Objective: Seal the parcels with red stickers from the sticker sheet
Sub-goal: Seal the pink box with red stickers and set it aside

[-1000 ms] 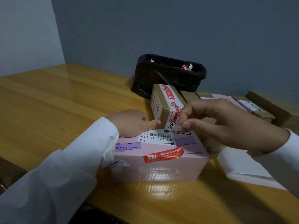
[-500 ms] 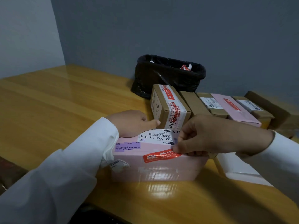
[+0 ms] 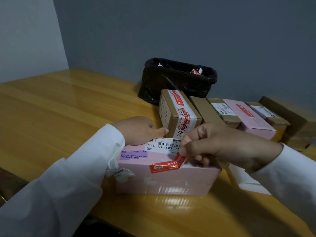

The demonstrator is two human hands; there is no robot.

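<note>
We are working at a wooden table (image 3: 51, 108), with a pink parcel (image 3: 164, 177) lying in the lower middle of the frame. Our left hand (image 3: 138, 130) is resting on the parcel's far left corner, fingers loosely curled with the thumb stretched out toward the right, holding nothing that we can see. Our right hand (image 3: 217, 142) is reaching over the parcel from the right, and its thumb and fingertips are pinching the upper end of a red sticker (image 3: 166, 165). The sticker's lower left part is lying flat across the parcel's front top edge, while the pinched end is bending up off the surface. Just past the right edge of the parcel, under our right sleeve, a white sheet (image 3: 246, 182) is lying on the table; it is probably the sticker sheet, though the arm is hiding most of it. Behind the pink parcel, in the middle of the frame, a brown box (image 3: 177, 113) with red-printed tape is standing, and a row of boxes (image 3: 242, 115) is running off to the right. A black bin (image 3: 177, 79) is sitting against the grey wall behind them.
</note>
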